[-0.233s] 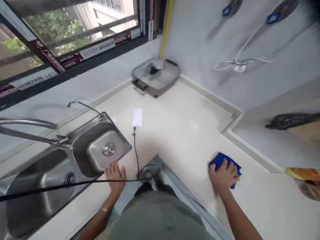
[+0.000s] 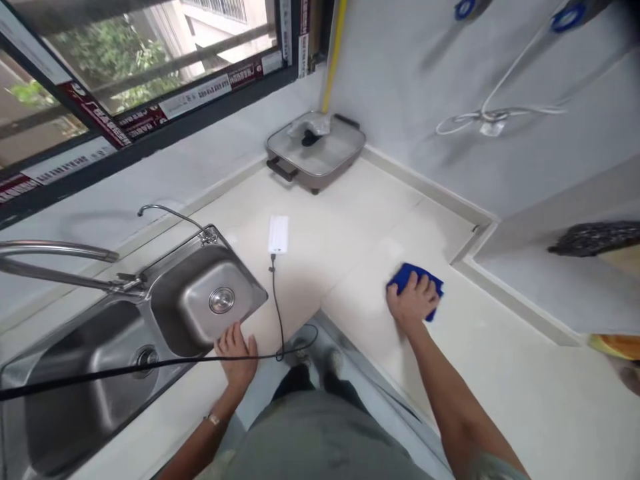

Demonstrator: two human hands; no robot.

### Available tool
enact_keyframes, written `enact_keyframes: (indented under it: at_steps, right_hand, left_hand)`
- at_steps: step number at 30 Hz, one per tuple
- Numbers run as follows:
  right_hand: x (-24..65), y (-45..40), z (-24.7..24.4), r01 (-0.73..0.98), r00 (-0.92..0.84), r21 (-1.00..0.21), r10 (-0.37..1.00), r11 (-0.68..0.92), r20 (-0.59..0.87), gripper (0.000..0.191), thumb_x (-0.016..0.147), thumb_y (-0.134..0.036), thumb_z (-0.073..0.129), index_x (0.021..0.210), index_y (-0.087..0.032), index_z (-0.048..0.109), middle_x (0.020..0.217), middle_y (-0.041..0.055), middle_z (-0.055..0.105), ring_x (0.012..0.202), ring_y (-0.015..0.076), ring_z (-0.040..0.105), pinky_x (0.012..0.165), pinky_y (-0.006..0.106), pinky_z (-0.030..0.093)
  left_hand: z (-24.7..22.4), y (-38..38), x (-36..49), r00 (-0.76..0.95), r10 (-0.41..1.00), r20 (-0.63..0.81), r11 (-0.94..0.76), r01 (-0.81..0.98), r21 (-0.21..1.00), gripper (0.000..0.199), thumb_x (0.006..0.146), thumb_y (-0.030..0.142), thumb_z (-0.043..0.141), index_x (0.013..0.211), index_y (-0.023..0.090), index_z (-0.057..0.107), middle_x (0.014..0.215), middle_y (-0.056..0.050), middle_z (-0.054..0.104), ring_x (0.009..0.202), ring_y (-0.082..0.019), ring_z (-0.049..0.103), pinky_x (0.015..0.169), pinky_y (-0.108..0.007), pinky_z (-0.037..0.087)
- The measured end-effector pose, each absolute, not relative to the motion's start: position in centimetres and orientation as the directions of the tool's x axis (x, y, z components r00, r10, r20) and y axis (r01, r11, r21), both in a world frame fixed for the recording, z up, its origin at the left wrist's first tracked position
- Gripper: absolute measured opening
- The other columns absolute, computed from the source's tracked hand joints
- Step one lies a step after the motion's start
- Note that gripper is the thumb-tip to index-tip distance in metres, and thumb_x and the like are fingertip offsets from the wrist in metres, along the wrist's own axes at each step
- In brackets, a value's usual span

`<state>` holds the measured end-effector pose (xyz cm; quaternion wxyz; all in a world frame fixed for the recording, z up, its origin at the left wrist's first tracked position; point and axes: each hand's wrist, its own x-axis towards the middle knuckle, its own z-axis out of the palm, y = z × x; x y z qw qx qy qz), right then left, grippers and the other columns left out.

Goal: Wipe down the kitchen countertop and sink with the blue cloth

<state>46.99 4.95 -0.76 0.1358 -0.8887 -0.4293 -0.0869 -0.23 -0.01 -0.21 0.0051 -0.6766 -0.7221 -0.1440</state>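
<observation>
Squarish blue fabric cloth (image 2: 401, 274) was on the right of the glossy cream surface (image 2: 345, 213), under the right hand's (image 2: 411, 303) spread fingers — looked light and floppy, so I'd have pressed mid-cloth. Left hand (image 2: 237, 355), fingers slightly apart, rested beside the two-bowl steel sink (image 2: 173, 303).

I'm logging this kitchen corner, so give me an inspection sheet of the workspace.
Surface: pale, glossy countertop.
Job's things: blue cloth on the countertop.
Clutter: lidded pan with clear plastic on top; white box.
Hands: right hand spread over the cloth; left hand at the counter edge.
Cables: black cable from the box, passing in front of the sink; white wire on the wall.
Surroundings: taped window frame, yellow pipe.
</observation>
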Motion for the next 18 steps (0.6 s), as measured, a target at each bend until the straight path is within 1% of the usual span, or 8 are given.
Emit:
enact_keyframes:
  at_steps: [3,6,9,12,14,16,17,18]
  right_hand:
    - [42.6,8.6,-0.5,0.847,0.532,-0.181,0.813,-0.501,0.239,0.071,0.092,-0.044,0.046,0.153,-0.007,0.046,0.157,0.0254,0.043,0.147,0.0420,0.031,0.115,0.063,0.028]
    - [38.6,9.7,-0.2,0.914,0.389,-0.207,0.899,-0.350,0.200,0.070,0.092,-0.042,0.050,0.154,-0.010,0.046,0.162,0.0215,0.039,0.149,0.0398,0.027,0.118,0.061,0.024]
    - [36.5,8.4,0.4,0.956,0.201,-0.251,0.964,-0.155,0.173,0.068,0.092,-0.040,0.054,0.154,-0.013,0.047,0.164,0.0184,0.036,0.150,0.0375,0.026,0.121,0.058,0.020]
    - [36.7,5.2,1.0,0.954,0.033,-0.300,0.986,0.019,0.166,0.065,0.092,-0.038,0.057,0.153,-0.017,0.051,0.165,0.0142,0.038,0.151,0.0342,0.028,0.124,0.054,0.019]
    - [37.5,2.4,1.1,0.943,-0.016,-0.324,0.984,0.073,0.175,0.064,0.090,-0.037,0.059,0.152,-0.019,0.053,0.164,0.0127,0.040,0.151,0.0329,0.030,0.124,0.052,0.019]
    - [38.5,-0.9,0.9,0.936,-0.026,-0.339,0.981,0.092,0.194,0.065,0.089,-0.036,0.061,0.151,-0.019,0.054,0.163,0.0123,0.042,0.151,0.0326,0.030,0.124,0.052,0.020]
    - [39.0,-2.5,0.8,0.934,-0.022,-0.344,0.979,0.093,0.204,0.065,0.088,-0.036,0.062,0.150,-0.019,0.055,0.162,0.0124,0.043,0.151,0.0326,0.031,0.124,0.052,0.021]
    - [39.5,-4.2,0.6,0.933,-0.013,-0.348,0.977,0.089,0.215,0.065,0.087,-0.036,0.063,0.149,-0.020,0.056,0.162,0.0126,0.043,0.151,0.0326,0.031,0.124,0.052,0.022]
  left_hand:
    - [-0.2,0.0,-0.2,-0.094,0.978,0.187,0.054,0.977,0.206,0.055,0.100,0.039,0.039,0.141,0.006,0.056,0.137,-0.024,0.063,0.132,-0.039,0.052,0.118,-0.061,0.025]
    - [-0.2,0.1,-0.1,-0.091,0.981,0.171,0.051,0.973,0.226,0.057,0.099,0.040,0.039,0.141,0.005,0.055,0.139,-0.026,0.062,0.133,-0.040,0.050,0.119,-0.063,0.025]
    - [-0.1,0.6,-0.4,-0.116,0.980,0.161,0.066,0.957,0.283,0.059,0.097,0.042,0.041,0.141,0.004,0.055,0.140,-0.028,0.060,0.135,-0.041,0.050,0.119,-0.065,0.024]
    - [0.3,1.0,-1.1,-0.126,0.983,0.135,0.069,0.927,0.367,0.059,0.095,0.043,0.039,0.136,0.004,0.057,0.141,-0.030,0.057,0.138,-0.042,0.047,0.119,-0.067,0.026]
    - [0.7,0.4,-1.6,-0.107,0.985,0.132,0.036,0.893,0.449,0.057,0.094,0.043,0.039,0.131,0.005,0.059,0.142,-0.030,0.055,0.140,-0.041,0.045,0.118,-0.065,0.030]
    - [1.1,-1.3,-2.1,-0.071,0.989,0.133,-0.010,0.848,0.529,0.051,0.093,0.044,0.041,0.127,0.011,0.060,0.141,-0.026,0.054,0.140,-0.039,0.046,0.117,-0.063,0.036]
    - [1.3,-2.6,-2.3,-0.059,0.988,0.144,-0.031,0.833,0.552,0.047,0.093,0.042,0.040,0.124,0.015,0.061,0.137,-0.023,0.057,0.136,-0.037,0.049,0.115,-0.062,0.039]
    - [1.4,-4.1,-2.3,-0.049,0.983,0.178,-0.060,0.825,0.562,0.041,0.092,0.041,0.042,0.119,0.017,0.062,0.127,-0.021,0.061,0.129,-0.037,0.055,0.111,-0.063,0.043]
